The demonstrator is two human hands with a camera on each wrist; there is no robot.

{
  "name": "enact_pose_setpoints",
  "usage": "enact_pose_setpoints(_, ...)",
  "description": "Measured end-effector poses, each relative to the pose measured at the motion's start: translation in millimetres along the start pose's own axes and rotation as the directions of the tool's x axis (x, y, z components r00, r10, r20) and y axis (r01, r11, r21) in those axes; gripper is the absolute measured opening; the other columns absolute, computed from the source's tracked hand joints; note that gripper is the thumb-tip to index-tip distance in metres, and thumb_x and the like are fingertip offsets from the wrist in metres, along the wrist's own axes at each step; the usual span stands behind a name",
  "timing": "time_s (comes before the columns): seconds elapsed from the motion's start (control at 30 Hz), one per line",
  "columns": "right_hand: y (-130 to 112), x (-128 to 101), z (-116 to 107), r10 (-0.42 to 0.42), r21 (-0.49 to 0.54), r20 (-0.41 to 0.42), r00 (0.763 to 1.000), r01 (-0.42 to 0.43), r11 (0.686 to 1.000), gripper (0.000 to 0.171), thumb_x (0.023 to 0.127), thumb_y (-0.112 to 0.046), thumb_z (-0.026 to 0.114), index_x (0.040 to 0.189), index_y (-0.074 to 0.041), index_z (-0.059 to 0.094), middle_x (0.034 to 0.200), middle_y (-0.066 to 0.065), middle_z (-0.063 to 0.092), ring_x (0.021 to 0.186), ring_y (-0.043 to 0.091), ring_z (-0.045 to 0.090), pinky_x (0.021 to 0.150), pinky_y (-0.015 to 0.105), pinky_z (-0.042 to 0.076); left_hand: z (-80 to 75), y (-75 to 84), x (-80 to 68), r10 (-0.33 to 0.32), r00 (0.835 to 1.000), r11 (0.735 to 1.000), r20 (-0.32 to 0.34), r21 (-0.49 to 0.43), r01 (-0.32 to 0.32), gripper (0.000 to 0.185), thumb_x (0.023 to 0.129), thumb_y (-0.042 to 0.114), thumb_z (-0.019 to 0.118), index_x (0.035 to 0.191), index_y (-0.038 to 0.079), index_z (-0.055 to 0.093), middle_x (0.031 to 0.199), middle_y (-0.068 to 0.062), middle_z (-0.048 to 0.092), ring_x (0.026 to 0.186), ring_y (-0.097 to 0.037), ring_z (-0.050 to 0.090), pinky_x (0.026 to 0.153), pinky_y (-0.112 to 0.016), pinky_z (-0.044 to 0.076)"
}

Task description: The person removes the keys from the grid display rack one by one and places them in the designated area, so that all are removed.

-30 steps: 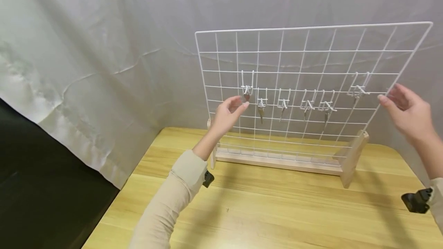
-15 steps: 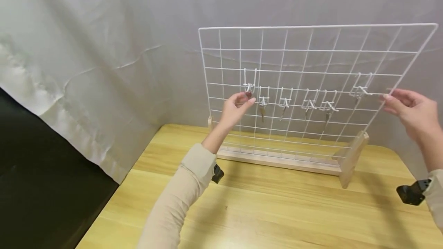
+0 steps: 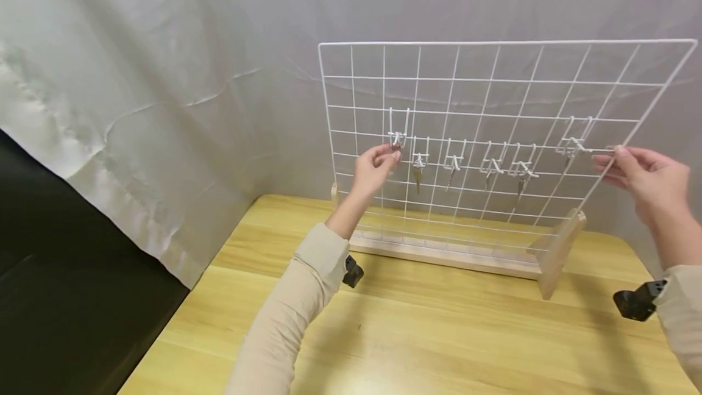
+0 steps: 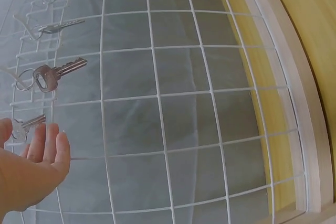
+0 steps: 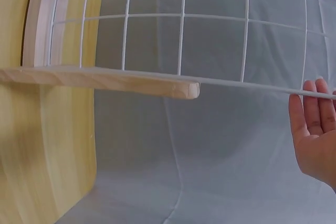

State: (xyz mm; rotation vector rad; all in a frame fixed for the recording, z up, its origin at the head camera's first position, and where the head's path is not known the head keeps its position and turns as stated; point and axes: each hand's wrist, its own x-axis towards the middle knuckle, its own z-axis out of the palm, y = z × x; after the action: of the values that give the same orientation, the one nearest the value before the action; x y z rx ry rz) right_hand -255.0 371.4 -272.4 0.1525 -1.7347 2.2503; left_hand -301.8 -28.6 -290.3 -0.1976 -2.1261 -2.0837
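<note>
A white wire grid panel [image 3: 493, 81] stands upright in a wooden base [image 3: 450, 258] on the table. Several white hooks on it carry hanging keys [image 3: 418, 177]. My left hand [image 3: 392, 152] is raised to the leftmost hook [image 3: 396, 138] and pinches a small key [image 4: 30, 123] between thumb and fingers. In the left wrist view, other keys [image 4: 52, 74] hang further along the grid. My right hand [image 3: 610, 157] holds the panel's right edge wire [image 5: 247, 83] between thumb and fingertips [image 5: 310, 103], above the base's wooden end foot [image 5: 131, 80].
The light wooden table [image 3: 439, 334] spreads in front of the panel. Grey cloth [image 3: 164, 78] hangs behind and to the left. A dark drop [image 3: 66, 285] lies past the table's left edge. Black wrist camera mounts [image 3: 633, 302] sit on both sleeves.
My left hand rose with the key up to the leftmost hook. My right hand moved in from beside the panel and took hold of its right edge wire.
</note>
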Motion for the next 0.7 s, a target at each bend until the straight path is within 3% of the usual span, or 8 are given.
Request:
enact_pose_setpoints(0.2, 4.6, 2.0, 3.8, -0.042, 0.024, -0.031, 0.999, 0.042, 0.999, 0.005, 0.084, -0.008, 0.065, 0.083, -0.007, 0.070, 0.070, 0.001, 0.073, 0.061, 0.009, 0.069, 0.054, 0.018, 0.055, 1.3, 0.3, 3.0, -0.036, 0.999, 0.998, -0.007, -0.045, 0.036, 0.036, 0.088, 0.007, 0.060, 0.122, -0.003, 0.054, 0.112, -0.021, 0.065, 0.102, -0.035, 0.063, 0.076, -0.022, 0.056)
enact_pose_setpoints(0.37, 6.4, 1.6, 6.2, -0.058, 0.020, -0.038, 0.998, 0.059, 0.998, 0.006, 0.085, -0.008, 0.064, 0.084, -0.007, 0.070, 0.070, 0.000, 0.073, 0.060, 0.009, 0.069, 0.054, 0.017, 0.055, 1.3, 0.9, 3.8, -0.057, 0.998, 0.994, -0.021, -0.090, 0.054, 0.036, 0.087, 0.006, 0.061, 0.121, -0.003, 0.055, 0.113, -0.021, 0.064, 0.103, -0.033, 0.063, 0.085, -0.029, 0.055)
enact_pose_setpoints(0.6, 5.1, -1.2, 8.8, -0.035, 0.007, -0.059, 0.998, 0.036, 0.999, 0.008, 0.086, -0.008, 0.062, 0.083, -0.010, 0.069, 0.068, -0.002, 0.072, 0.060, 0.008, 0.068, 0.054, 0.016, 0.055, 2.5, 4.1, 0.2, -0.103, 0.989, 0.984, -0.103, -0.159, 0.086, 0.029, 0.084, 0.003, 0.064, 0.111, -0.006, 0.060, 0.107, -0.022, 0.066, 0.074, -0.009, 0.064, 0.082, -0.029, 0.056)
enact_pose_setpoints(0.7, 5.3, -0.9, 9.8, -0.044, -0.013, -0.049, 0.998, 0.043, 0.999, 0.009, 0.087, -0.009, 0.061, 0.084, -0.011, 0.069, 0.069, -0.004, 0.072, 0.061, 0.006, 0.068, 0.054, 0.014, 0.054, 0.2, 5.7, -2.3, -0.096, 0.986, 0.980, -0.133, -0.184, 0.071, 0.026, 0.084, 0.001, 0.064, 0.107, -0.008, 0.061, 0.104, -0.023, 0.067, 0.070, -0.007, 0.063, 0.078, -0.027, 0.057)
